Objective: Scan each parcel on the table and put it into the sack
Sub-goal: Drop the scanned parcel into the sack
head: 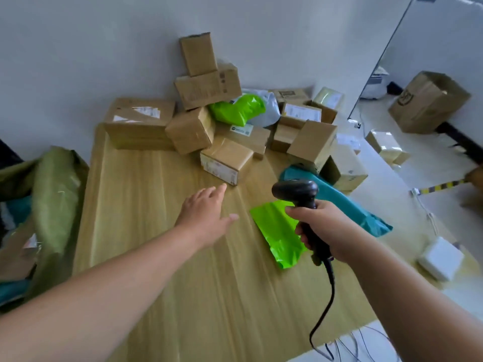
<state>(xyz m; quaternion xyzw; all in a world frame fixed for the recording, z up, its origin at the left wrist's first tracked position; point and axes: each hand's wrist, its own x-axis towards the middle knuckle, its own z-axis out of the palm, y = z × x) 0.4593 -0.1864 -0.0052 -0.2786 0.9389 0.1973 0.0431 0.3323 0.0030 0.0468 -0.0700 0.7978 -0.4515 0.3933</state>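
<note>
While the right hand [322, 228] grips the scanner [300, 194], the spread left hand [206, 214] lies nearer the small box [224, 160] just ahead.

Brown boxes [206, 90], taped and labelled, lie heaped at the far end of the table [156, 205] with a lime bag [236, 109] among them; a small box [224, 158] sits in front. A second lime bag [277, 231] lies flat nearer, a teal bag [347, 205] just beside it; the olive sack [55, 194] stands open at the left, parcels inside; the black scanner [295, 189] is upright in the right hand [326, 226].
</note>
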